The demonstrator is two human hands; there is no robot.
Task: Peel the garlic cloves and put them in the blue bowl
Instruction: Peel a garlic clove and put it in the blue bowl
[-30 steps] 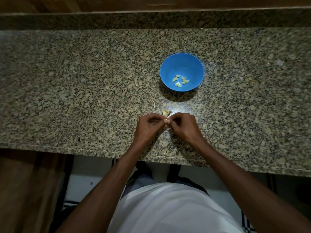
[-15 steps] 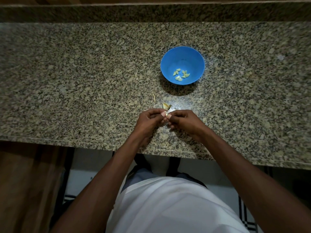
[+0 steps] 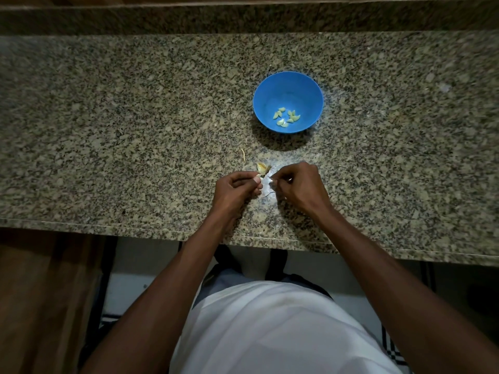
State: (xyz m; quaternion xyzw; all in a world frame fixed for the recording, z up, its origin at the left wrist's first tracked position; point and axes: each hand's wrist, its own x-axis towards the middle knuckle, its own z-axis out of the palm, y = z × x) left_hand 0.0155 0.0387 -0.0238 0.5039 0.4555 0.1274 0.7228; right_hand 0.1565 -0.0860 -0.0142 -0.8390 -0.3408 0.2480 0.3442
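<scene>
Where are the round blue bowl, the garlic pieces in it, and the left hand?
Round blue bowl [image 3: 288, 85]: head view, bare inner wall.
Pale peeled garlic cloves [image 3: 286, 117]: head view, middle of the pile.
Left hand [image 3: 234, 188]: head view, back of hand.

A speckled grey-and-tan granite countertop [image 3: 108, 117] fills the upper half of the frame in front of me, dimly lit, with one pale glossy patch of light near the centre. Along the top edge rises a low granite backsplash strip [image 3: 243, 18] of the same stone. Lower left shows a brown wooden cabinet front [image 3: 40, 306]. Beneath the counter's front edge lies a pale tiled floor [image 3: 151, 265], with a black-and-white checked floor mat [image 3: 391, 349] at lower right.
</scene>
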